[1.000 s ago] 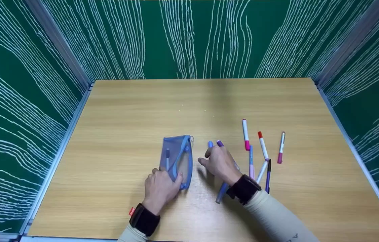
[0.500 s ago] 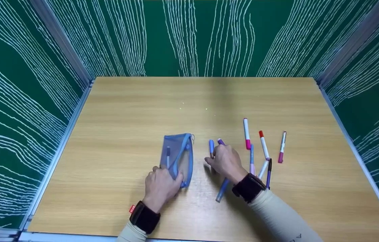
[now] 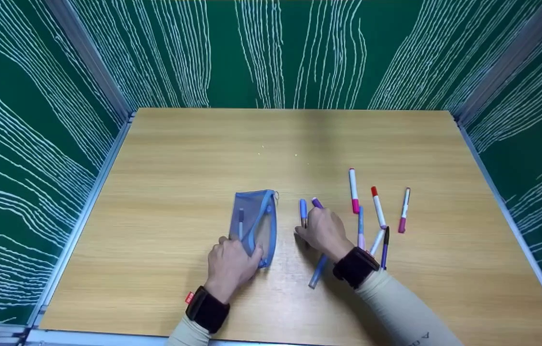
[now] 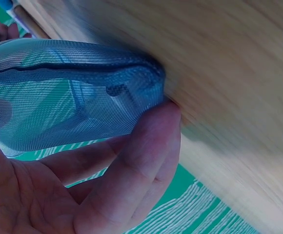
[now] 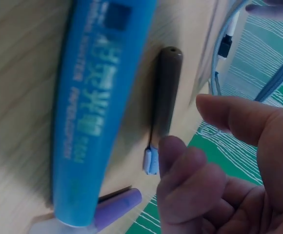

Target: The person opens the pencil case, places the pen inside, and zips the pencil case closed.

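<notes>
While the left hand [image 3: 230,265] pinches the near end of the blue mesh pouch [image 3: 253,224] on the table [image 3: 179,168], the right hand [image 3: 324,231], fingers curled and apart, rests over the blue pen [image 3: 318,271], gripping nothing.

Blue mesh pouch [image 3: 254,226] lying flat, mouth open, left of blue-capped pen [image 3: 303,213]; purple-capped pen [image 3: 316,203] beside it

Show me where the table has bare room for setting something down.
Bare: the far half of the table beyond the mesh pouch, and the strip left of it. Crowded: right of the pouch, where the right hand and scattered markers lie.
</notes>
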`<state>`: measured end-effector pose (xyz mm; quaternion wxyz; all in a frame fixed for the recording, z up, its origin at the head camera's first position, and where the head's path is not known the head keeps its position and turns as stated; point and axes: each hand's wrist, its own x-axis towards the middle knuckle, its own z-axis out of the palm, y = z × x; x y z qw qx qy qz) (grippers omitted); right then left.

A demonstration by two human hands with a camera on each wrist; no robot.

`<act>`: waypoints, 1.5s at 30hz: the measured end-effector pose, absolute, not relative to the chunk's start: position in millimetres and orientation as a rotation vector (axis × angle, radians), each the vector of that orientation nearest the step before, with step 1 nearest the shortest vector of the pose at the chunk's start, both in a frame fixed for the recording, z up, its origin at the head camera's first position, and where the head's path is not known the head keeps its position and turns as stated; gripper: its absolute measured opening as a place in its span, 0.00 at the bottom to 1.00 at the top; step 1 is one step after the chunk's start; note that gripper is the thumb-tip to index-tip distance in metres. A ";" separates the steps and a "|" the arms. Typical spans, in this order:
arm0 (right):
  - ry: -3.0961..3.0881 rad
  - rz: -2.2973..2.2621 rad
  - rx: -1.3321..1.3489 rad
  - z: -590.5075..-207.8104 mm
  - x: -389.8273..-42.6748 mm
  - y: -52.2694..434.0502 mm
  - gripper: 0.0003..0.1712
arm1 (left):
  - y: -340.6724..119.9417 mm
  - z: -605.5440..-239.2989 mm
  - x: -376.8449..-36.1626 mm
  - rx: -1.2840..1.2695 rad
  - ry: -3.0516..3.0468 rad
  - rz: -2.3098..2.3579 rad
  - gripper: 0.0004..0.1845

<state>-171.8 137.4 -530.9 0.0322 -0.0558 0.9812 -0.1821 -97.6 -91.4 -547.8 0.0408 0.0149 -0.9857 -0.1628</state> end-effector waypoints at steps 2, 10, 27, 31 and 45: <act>3.039 -0.540 -0.181 -534.1 -172.3 137.3 0.25 | -91.0 -547.9 -97.2 0.049 -3.018 -0.492 0.35; 2.989 -0.563 -0.138 -539.1 -173.1 135.8 0.21 | -90.8 -547.5 -97.7 0.054 -3.031 -0.472 0.37; 2.979 -0.822 -0.173 -537.8 -170.5 137.8 0.23 | -91.7 -547.0 -98.0 0.073 -3.054 -0.481 0.36; 2.977 -0.885 -0.187 -531.7 -167.5 135.3 0.21 | -92.0 -548.8 -97.8 0.062 -2.996 -0.483 0.35; 2.858 -1.124 -0.146 -522.5 -155.8 123.0 0.11 | -91.8 -549.6 -97.8 0.060 -3.022 -0.481 0.35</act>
